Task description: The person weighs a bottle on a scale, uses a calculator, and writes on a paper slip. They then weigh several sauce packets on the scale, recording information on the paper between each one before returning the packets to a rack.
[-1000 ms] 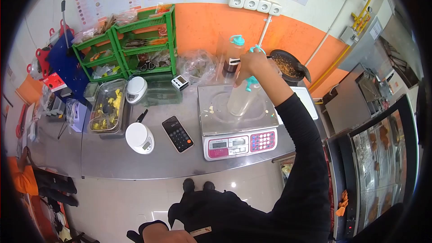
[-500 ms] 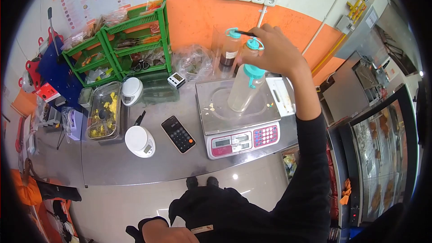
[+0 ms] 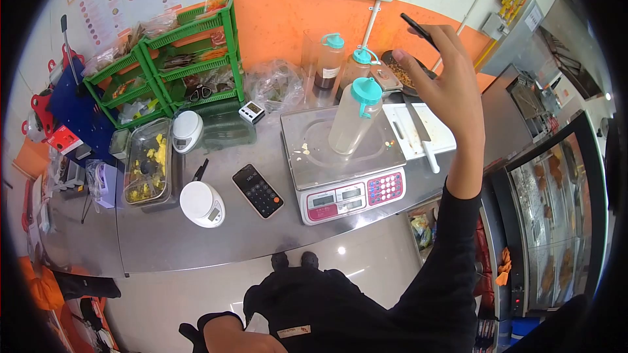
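Note:
My right hand (image 3: 445,78) is raised over the right side of the counter, a slim black pen-like object (image 3: 418,31) held between its fingers, thumb apart. Below and left of it, an upright clear bottle with a turquoise lid (image 3: 353,121) stands on the steel plate of a scale (image 3: 307,157). My left hand (image 3: 245,341) is at the bottom edge, close to my body, beside something white (image 3: 257,323); its fingers are hidden. A white cutting board (image 3: 399,114) bears a knife with a white handle (image 3: 428,157).
Two more turquoise-lidded bottles (image 3: 328,62) stand behind the scale. On the counter (image 3: 261,245) are a phone (image 3: 258,191), small white scales (image 3: 201,204), a timer (image 3: 251,112) and a glass tray of yellow food (image 3: 149,163). Green racks (image 3: 190,68) stand behind; a display cabinet (image 3: 556,216) is right.
My right hand has moved right, away from the bottles, with the black object. The pan behind and the knife on the board now show. The view has shifted slightly.

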{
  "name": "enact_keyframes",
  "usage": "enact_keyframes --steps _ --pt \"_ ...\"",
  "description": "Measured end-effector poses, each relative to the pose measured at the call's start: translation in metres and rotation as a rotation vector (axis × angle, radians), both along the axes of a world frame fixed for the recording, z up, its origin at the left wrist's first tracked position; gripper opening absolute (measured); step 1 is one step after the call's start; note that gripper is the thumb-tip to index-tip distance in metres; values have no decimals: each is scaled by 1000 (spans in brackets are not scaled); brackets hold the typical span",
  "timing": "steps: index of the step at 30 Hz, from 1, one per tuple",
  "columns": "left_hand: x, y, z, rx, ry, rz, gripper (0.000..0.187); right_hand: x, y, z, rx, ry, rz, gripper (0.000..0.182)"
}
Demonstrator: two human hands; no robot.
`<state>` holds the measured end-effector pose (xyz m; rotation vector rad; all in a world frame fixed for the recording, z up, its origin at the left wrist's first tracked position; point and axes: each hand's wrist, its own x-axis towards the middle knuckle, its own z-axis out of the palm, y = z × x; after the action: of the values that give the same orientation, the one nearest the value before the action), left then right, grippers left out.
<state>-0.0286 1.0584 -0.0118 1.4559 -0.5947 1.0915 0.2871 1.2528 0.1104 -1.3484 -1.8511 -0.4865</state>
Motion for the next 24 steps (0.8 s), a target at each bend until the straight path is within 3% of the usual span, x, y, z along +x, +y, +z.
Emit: enact_keyframes --steps 2,7,11,13,14,17,19,22,24 --pt "-2 -3 -2 17 -2 10 23 1 -6 1 61 -43 -22 43" --pt "-3 2 -3 55 -27 -34 23 -19 -37 -4 42 146 20 39" --pt "-21 23 19 152 231 -100 21 -37 -58 -37 -73 319 118 40" --pt "-25 33 17 2 251 -100 24 -58 -69 -65 -361 553 200 41" --pt "-27 39 13 -74 259 -96 26 -61 -64 -94 -410 521 360 44" --pt "-33 53 -14 -313 281 -82 34 -103 -58 -175 -895 702 517 45" --pt "-50 37 -44 -851 414 437 38 -136 -55 -241 -1045 714 430 40" --pt "-83 69 -135 -1233 353 562 27 -171 -51 -350 -823 610 310 41" --pt "-117 70 -202 -1394 244 571 27 -185 -47 -388 -602 495 197 41"
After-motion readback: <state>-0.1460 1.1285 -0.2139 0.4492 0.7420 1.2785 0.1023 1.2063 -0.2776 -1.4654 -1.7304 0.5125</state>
